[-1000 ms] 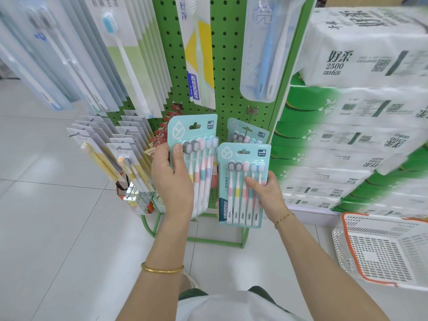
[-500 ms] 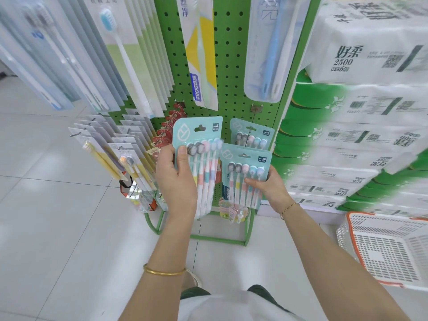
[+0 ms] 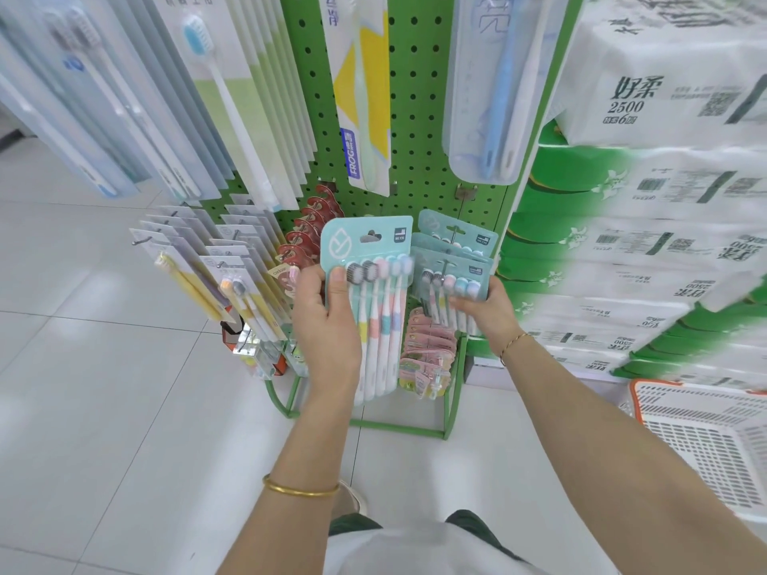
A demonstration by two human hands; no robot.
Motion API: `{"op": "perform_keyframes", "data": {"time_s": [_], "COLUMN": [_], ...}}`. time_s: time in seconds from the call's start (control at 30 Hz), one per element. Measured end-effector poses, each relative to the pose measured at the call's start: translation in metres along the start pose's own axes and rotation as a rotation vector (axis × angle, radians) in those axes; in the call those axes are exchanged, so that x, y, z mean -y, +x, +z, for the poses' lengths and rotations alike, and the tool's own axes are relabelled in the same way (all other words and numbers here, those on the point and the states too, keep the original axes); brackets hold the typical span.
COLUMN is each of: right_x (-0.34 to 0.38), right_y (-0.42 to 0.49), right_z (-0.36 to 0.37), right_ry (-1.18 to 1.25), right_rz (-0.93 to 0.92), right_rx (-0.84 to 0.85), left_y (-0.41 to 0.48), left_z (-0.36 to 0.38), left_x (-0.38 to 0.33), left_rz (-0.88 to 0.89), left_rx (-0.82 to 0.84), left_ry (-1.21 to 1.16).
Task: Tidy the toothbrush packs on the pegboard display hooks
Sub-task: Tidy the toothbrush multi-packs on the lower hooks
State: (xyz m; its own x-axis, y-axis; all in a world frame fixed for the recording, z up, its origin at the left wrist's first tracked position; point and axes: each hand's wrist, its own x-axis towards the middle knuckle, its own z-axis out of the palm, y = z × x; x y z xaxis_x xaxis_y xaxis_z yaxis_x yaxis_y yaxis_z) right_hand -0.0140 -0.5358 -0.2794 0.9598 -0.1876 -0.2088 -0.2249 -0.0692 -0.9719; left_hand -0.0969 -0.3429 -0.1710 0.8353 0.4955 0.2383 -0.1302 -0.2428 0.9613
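Your left hand [image 3: 328, 329] grips a teal five-brush toothbrush pack [image 3: 371, 300], thumb pressed on its front, holding it free of any hook just in front of the green pegboard [image 3: 419, 118]. To that pack's right, your right hand [image 3: 485, 311] closes on a second teal pack [image 3: 452, 280], which sits on a hook [image 3: 446, 267] low on the pegboard, with more matching packs [image 3: 456, 234] behind it. Pink packets [image 3: 427, 346] hang below. An orange-rimmed basket [image 3: 705, 441] sits right of the pegboard.
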Motion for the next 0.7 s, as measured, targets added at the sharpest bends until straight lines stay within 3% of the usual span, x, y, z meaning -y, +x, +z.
{"op": "perform_keyframes", "data": {"time_s": [0.27,0.37,0.43,0.53,0.6,0.7], "right_x": [-0.006,0.002,0.015,0.033,0.035,0.034], "right_y": [-0.006,-0.034,-0.062,-0.103,-0.116,-0.123], "right_z": [-0.008,-0.015,-0.013,-0.017,-0.024,-0.032], "right_ry": [-0.255,-0.374,-0.275,0.024,0.021,-0.031], "right_rz": [0.059,-0.064,-0.171,-0.149,-0.132,-0.172], "right_rx": [-0.096,-0.18,-0.211,-0.114,-0.035,-0.095], "left_y": [-0.005,-0.009,-0.009,-0.015,-0.022,-0.036], "left_z": [0.013,0.022,0.027,0.042,0.052,0.066], "left_x": [0.008,0.006,0.002,-0.002,-0.007,-0.017], "left_rz": [-0.12,-0.178,-0.215,-0.294,-0.317,-0.318], "left_rx": [0.075,0.111,0.102,0.128,0.155,0.21], "left_ry": [-0.037,-0.05,-0.099,-0.139,-0.144,-0.131]}}
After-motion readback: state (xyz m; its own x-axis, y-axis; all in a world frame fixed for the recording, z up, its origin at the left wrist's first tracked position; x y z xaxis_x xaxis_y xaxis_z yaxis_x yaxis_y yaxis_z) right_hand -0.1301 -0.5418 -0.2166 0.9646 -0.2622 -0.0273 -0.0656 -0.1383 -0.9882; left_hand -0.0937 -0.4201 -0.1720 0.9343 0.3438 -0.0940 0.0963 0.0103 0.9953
